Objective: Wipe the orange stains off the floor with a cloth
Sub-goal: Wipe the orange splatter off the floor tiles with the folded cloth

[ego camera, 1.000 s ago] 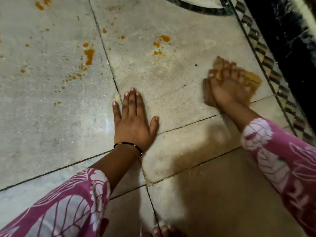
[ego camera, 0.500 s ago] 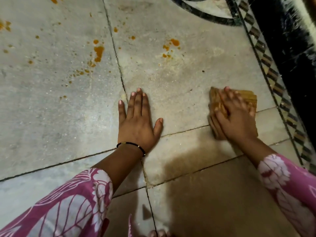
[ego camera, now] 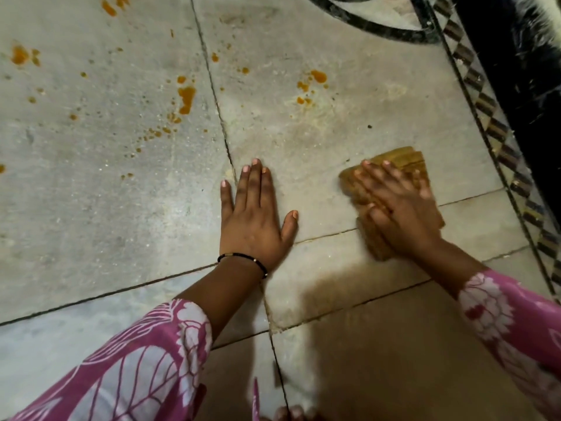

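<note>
Orange stains (ego camera: 185, 98) speckle the pale stone floor (ego camera: 91, 208) at far left and upper left, with a long blot and a trail of small drops near the dark grout line; we note a second cluster (ego camera: 314, 83) further right on the next slab, beyond both hands. Near lower left, a pink sleeve (ego camera: 145, 369) with white leaf print covers the left forearm. Our left hand (ego camera: 253, 218) lies flat on the floor, palm down, fingers straight and close together, thumb spread to the side, holding nothing; a thin black bracelet (ego camera: 243, 259) circles its wrist. To the right, the cloth (ego camera: 403, 161), yellow-brown and folded, lies on the floor across a grout joint, well short of the nearest stains. Our right hand (ego camera: 400, 205) presses down on top of it, fingers extended and slightly blurred; whether the thumb tucks around the edge we cannot tell. A matching pink sleeve (ego camera: 510, 335) follows at lower right. At far right runs a checkered tile border (ego camera: 485, 104), then a black band (ego camera: 516, 86).
</note>
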A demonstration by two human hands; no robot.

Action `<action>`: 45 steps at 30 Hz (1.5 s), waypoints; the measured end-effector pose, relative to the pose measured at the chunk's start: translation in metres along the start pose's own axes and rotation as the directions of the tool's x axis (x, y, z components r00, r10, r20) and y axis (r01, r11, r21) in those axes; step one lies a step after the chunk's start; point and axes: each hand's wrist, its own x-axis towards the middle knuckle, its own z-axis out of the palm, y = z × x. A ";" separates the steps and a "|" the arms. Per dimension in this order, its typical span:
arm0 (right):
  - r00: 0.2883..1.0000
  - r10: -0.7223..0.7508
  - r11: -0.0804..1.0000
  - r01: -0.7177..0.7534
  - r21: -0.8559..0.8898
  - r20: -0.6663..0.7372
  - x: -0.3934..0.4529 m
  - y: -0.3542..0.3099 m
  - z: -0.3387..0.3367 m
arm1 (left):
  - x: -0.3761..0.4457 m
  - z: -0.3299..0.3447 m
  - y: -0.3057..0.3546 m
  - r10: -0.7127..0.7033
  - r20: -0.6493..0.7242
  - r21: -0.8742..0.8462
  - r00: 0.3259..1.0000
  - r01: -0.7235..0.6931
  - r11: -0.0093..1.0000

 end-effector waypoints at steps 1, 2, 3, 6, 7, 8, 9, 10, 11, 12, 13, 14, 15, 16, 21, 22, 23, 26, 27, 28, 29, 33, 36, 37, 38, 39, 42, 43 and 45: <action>0.999 0.038 0.999 -0.038 0.009 -0.021 0.003 0.010 -0.002 | 0.000 0.000 0.000 -0.002 0.001 0.004 1.000 0.002 1.000; 0.995 0.083 0.996 -0.082 0.029 -0.049 0.009 0.016 -0.004 | 0.000 0.000 0.000 -0.005 0.004 0.011 1.000 0.005 1.000; 0.989 0.132 0.990 -0.127 0.060 -0.074 0.018 0.018 -0.005 | 0.001 0.000 0.001 -0.009 0.008 0.019 1.000 0.009 1.000; 0.950 0.292 0.952 -0.278 0.129 -0.107 0.037 0.007 -0.010 | 0.000 -0.002 0.005 -0.019 0.047 0.045 0.999 0.017 0.999; 0.943 0.318 0.943 -0.304 0.134 -0.098 0.040 0.001 -0.011 | 0.000 -0.002 0.005 -0.023 0.054 0.057 0.998 0.020 0.998; 0.944 0.322 0.941 -0.311 0.135 -0.075 0.040 -0.005 -0.010 | 0.000 -0.003 0.005 -0.027 0.061 0.066 0.998 0.023 0.998; 0.952 0.300 0.948 -0.292 0.131 -0.052 0.035 -0.011 -0.010 | 0.000 -0.003 0.006 -0.025 0.062 0.075 0.998 0.021 0.997; 0.968 0.249 0.963 -0.244 0.113 -0.031 0.027 -0.017 -0.007 | 0.001 -0.002 0.005 -0.026 0.061 0.078 0.998 0.021 0.997; 0.983 0.181 0.981 -0.179 0.079 -0.015 0.012 -0.023 -0.003 | 0.001 -0.002 0.005 -0.024 0.059 0.080 0.998 0.019 0.997; 0.994 0.108 0.993 -0.108 0.045 -0.001 -0.006 -0.027 0.002 | 0.001 -0.002 0.005 -0.020 0.062 0.081 0.998 0.014 0.997; 0.999 0.040 0.999 -0.041 0.020 0.015 -0.028 -0.029 0.007 | 0.000 -0.002 0.004 -0.016 0.062 0.080 0.998 0.011 0.997; 1.000 -0.012 1.000 0.012 -0.003 0.027 -0.051 -0.024 0.012 | -0.001 -0.001 0.004 -0.013 0.059 0.074 0.998 0.009 0.997; 0.998 -0.040 0.999 0.041 -0.019 0.046 -0.071 -0.015 0.015 | -0.002 -0.001 0.003 -0.012 0.059 0.067 0.998 0.008 0.998; 0.997 -0.042 0.999 0.043 -0.024 0.066 -0.083 0.000 0.015 | -0.001 -0.002 0.004 -0.013 0.063 0.060 0.998 0.009 0.998; 0.972 0.233 0.972 -0.233 0.010 0.021 -0.055 0.066 -0.001 | 0.019 -0.014 -0.009 0.106 0.124 0.084 0.987 -0.117 0.990; 0.957 0.291 0.957 -0.291 0.007 -0.013 -0.038 0.073 -0.004 | 0.024 -0.016 -0.015 0.145 0.141 0.095 0.979 -0.159 0.983; 0.937 0.346 0.938 -0.345 0.017 -0.042 -0.019 0.079 -0.007 | 0.027 -0.016 -0.019 0.177 0.160 0.108 0.971 -0.196 0.975; 0.856 0.516 0.852 -0.511 0.114 -0.015 0.053 0.089 -0.020 | 0.029 -0.013 -0.024 0.225 0.136 0.105 0.965 -0.240 0.965; 0.829 0.559 0.820 -0.554 0.144 0.010 0.078 0.089 -0.025 | 0.028 -0.012 -0.023 0.231 0.128 0.096 0.965 -0.244 0.965; 0.811 0.585 0.798 -0.581 0.161 0.025 0.103 0.087 -0.030 | 0.028 -0.011 -0.022 0.237 0.122 0.090 0.964 -0.248 0.964; 0.805 0.592 0.791 -0.589 0.164 0.039 0.128 0.082 -0.033 | 0.028 -0.010 -0.024 0.235 0.118 0.083 0.965 -0.246 0.966; 0.864 0.499 0.857 -0.503 0.107 0.063 0.202 0.046 -0.041 | 0.028 -0.010 -0.025 0.233 0.109 0.058 0.966 -0.240 0.969; 0.936 0.346 0.933 -0.350 0.083 0.060 0.235 0.010 -0.043 | 0.028 -0.009 -0.024 0.234 0.107 0.051 0.966 -0.241 0.969; 0.952 0.299 0.949 -0.304 0.081 0.068 0.242 -0.001 -0.043 | 0.028 -0.009 -0.024 0.238 0.105 0.050 0.966 -0.244 0.969; 0.967 0.243 0.965 -0.249 0.076 0.076 0.247 -0.011 -0.044 | 0.028 -0.009 -0.024 0.239 0.101 0.049 0.966 -0.245 0.968; 0.981 0.177 0.981 -0.183 0.062 0.083 0.249 -0.022 -0.045 | 0.028 -0.010 -0.024 0.239 0.099 0.047 0.966 -0.244 0.969; 0.991 -0.078 0.997 0.077 0.015 0.104 0.239 -0.050 -0.044 | 0.028 -0.011 -0.023 0.235 0.095 0.049 0.967 -0.241 0.969; 0.980 -0.158 0.987 0.160 -0.005 0.122 0.230 -0.058 -0.041 | 0.028 -0.011 -0.023 0.234 0.092 0.048 0.968 -0.239 0.970; 0.947 -0.290 0.952 0.300 -0.057 0.138 0.200 -0.068 -0.032 | 0.029 -0.012 -0.023 0.234 0.071 0.047 0.970 -0.238 0.970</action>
